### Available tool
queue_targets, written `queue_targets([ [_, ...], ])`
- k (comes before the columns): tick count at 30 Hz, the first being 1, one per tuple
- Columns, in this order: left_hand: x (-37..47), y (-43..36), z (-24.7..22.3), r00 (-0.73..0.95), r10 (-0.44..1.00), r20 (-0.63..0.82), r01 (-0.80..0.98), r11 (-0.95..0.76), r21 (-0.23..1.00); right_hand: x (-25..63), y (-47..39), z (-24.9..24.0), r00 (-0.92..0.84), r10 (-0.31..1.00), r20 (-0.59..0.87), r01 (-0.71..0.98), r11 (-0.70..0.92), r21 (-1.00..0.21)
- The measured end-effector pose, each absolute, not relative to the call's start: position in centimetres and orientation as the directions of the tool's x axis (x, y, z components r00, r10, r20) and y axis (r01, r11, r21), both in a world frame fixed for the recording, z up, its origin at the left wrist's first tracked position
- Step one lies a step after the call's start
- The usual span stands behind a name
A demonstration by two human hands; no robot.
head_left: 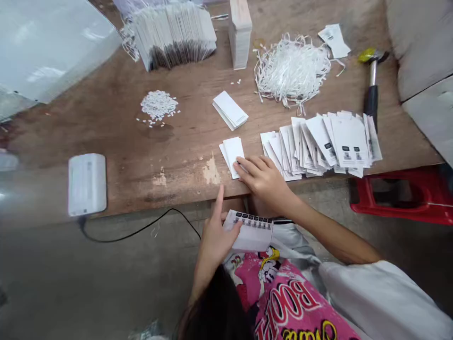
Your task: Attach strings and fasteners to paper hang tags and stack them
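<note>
Below the table's front edge, my left hand (215, 236) grips a row of overlapping white printed cards (249, 236) with small black labels along the top. The thumb lies over the cards and the index finger points forward. My right hand (264, 179) rests at the table edge, fingers stretched out, its fingertips on a small stack of white cards (232, 153). Just behind that stack lies another small pile of blank-looking cards (230, 109). A long spread of overlapping printed tags (318, 144) lies to the right of my right hand.
On the wooden table (198, 141) are white strings (292, 71), small white bits (158, 105), an upright card stack (239, 35), a long row of cards (175, 35), a hammer (372, 89) and a white device (87, 184) with a black cable. A red stool (406, 193) stands right.
</note>
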State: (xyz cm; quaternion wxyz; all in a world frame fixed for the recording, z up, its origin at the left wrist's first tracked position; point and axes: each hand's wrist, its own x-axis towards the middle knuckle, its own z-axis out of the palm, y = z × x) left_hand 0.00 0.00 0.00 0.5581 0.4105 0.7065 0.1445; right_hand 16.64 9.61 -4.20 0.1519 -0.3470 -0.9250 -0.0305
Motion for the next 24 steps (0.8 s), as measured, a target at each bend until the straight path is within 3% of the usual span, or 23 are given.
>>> queue_targets([
  [5,0.4,-1.4,-0.3,-0.091,0.794,-0.601,0.367,0.587,0.721,16.9,10.2,-3.6,-0.696,0.626,0.352,0.649,0.758,-0.065],
  [10,0.1,-2.5,-1.0,-0.090,0.860,-0.503,0.168,0.511,0.843,18.3,10.1,-2.2,-0.688,0.503,0.524,0.568,0.822,-0.042],
  [14,-0.8,-2.9,-1.5,-0.058,0.862,-0.504,0.076,0.507,0.858,21.5,9.7,-0.3,-0.452,0.466,0.761,0.628,0.772,-0.100],
  [17,-1.3,-3.2,-1.9,-0.049,0.866,-0.497,-0.036,0.496,0.868,25.7,9.8,0.5,-0.235,0.401,0.885,0.774,0.628,-0.079],
  [19,-1.4,-3.5,-2.2,-0.040,0.873,-0.486,-0.093,0.481,0.872,28.8,9.8,0.4,-0.204,0.443,0.873,0.838,0.540,-0.078],
  [24,-1.5,-3.9,-2.0,-0.027,0.873,-0.488,-0.147,0.479,0.865,32.8,8.3,-0.5,-0.250,0.720,0.648,0.832,0.502,-0.236],
])
